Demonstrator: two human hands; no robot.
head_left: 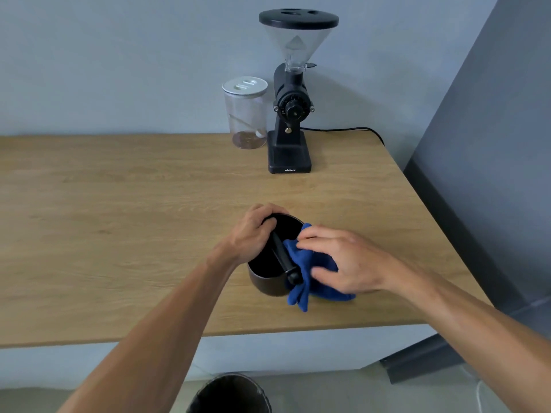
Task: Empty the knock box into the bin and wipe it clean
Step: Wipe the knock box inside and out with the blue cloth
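Note:
A round dark knock box [265, 283] with a black bar [281, 256] across its mouth stands on the wooden counter [119, 222] near the front edge. My left hand [253, 234] grips its far left rim. A blue cloth [304, 263] hangs over the right rim, partly inside the box and partly down its outer side. My right hand [343, 260] presses on the cloth with spread fingers. The inside of the box looks dark; I cannot tell whether anything is in it. A black bin [229, 394] stands on the floor below the counter edge.
A black coffee grinder [290, 114] with a clear hopper stands at the back of the counter, its cable [351, 130] trailing right. A clear lidded jar [246, 114] sits beside it on the left. A grey wall panel [492, 144] bounds the right side.

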